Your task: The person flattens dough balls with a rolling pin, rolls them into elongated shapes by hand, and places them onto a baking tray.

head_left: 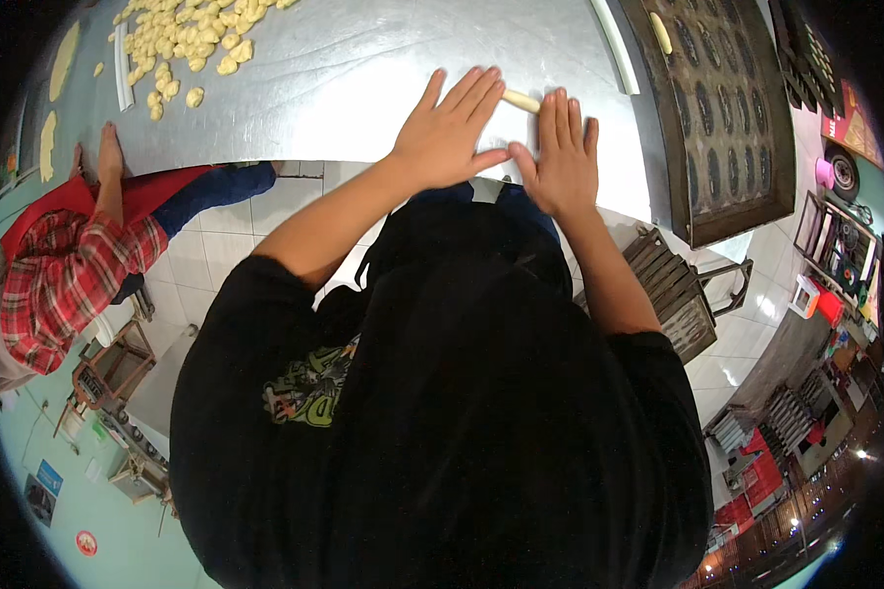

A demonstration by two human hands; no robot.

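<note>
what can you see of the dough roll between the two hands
The dough roll is pale yellow, slim and smooth-looking. It lies on the metal table, slanting slightly down to the right in the picture. The left hand and right hand, fingers extended, seem to touch it, hiding its ends.

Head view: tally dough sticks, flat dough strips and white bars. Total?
Dough sticks: 2 (one between the left hand and the right hand, one on the tray)
Flat dough strips: 2
White bars: 2
Total: 6
</note>
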